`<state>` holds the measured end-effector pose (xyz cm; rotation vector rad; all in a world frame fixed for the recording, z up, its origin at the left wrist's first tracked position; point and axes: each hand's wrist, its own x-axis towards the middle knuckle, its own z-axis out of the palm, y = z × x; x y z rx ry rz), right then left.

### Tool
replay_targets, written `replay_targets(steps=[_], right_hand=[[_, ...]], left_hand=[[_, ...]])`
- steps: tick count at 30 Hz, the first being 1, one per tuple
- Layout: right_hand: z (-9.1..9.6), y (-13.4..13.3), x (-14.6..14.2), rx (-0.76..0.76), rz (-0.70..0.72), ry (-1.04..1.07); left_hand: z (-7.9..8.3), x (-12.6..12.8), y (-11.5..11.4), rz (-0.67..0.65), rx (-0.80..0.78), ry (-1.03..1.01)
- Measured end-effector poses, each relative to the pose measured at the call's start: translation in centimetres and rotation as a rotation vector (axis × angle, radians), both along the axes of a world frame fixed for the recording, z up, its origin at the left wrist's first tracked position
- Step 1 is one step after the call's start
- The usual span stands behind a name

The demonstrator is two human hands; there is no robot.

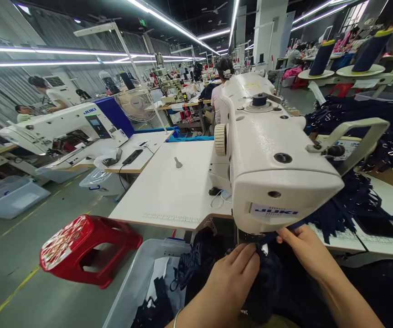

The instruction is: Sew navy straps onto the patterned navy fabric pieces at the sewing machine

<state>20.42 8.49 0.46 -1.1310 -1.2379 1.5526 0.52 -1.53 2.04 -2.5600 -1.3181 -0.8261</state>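
Observation:
A white sewing machine stands in front of me, its head end facing me. Under that end, my left hand has its fingers bent and pressed onto dark navy fabric. My right hand, just to the right, pinches a navy strap between thumb and forefinger. The strap runs between both hands below the machine head. Needle and presser foot are hidden behind the head. More navy fabric hangs down toward my lap, its shape hard to make out.
A plastic bin with navy straps stands lower left, beside a red stool. Navy straps are heaped right of the machine, near a dark phone. A small grey tool lies on the white table.

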Motion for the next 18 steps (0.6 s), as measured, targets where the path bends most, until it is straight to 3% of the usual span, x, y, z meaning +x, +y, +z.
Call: replay_targets(steps=[3, 5, 8, 11, 18], right_hand=[[0.9, 0.2, 0.4, 0.144, 0.053, -0.210], [1.3, 0.2, 0.3, 0.184, 0.083, -0.272], [1.2, -0.3, -0.1, 0.158, 0.118, -0.336], [0.5, -1.1, -0.8, 0.127, 0.118, -0.337], [0.4, -2.0, -1.9, 0.044, 0.130, -0.365]], left_hand=[[-1.0, -0.1, 0.0, 0.073, -0.014, -0.211], [-1.3, -0.1, 0.1, 0.060, -0.006, -0.238], [-0.8, -0.2, 0.2, -0.046, 0.008, -0.057], [0.2, -0.4, 0.3, -0.066, 0.004, 0.110], [0.9, -1.3, 0.3, -0.146, 0.005, 0.169]])
